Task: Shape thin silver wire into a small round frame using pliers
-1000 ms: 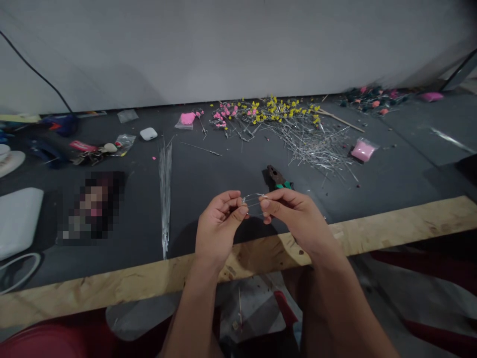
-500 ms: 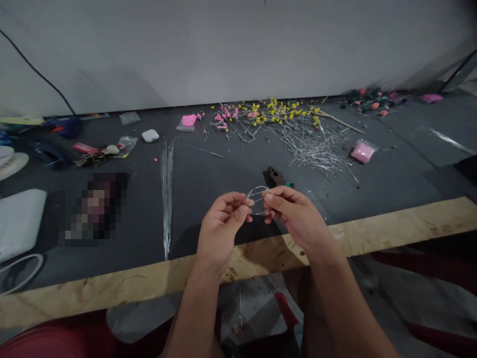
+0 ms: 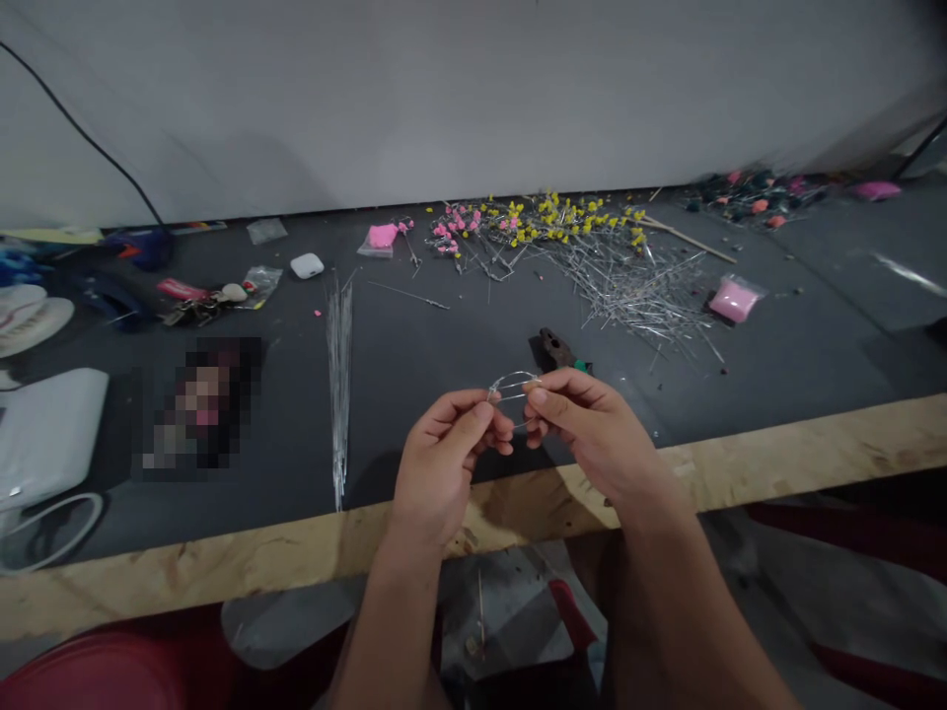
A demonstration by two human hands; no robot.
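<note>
Loop [image 3: 512, 385] raised slightly since earlier; left hand [image 3: 444, 463], right hand [image 3: 592, 434] both pinch-closed on it. Risk: springy wire slips, pricks fingers.

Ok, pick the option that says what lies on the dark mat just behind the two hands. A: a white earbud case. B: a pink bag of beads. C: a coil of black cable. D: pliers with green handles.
D: the pliers with green handles lie on the mat right behind the right hand and left hand, which pinch a thin wire loop between them.
</note>
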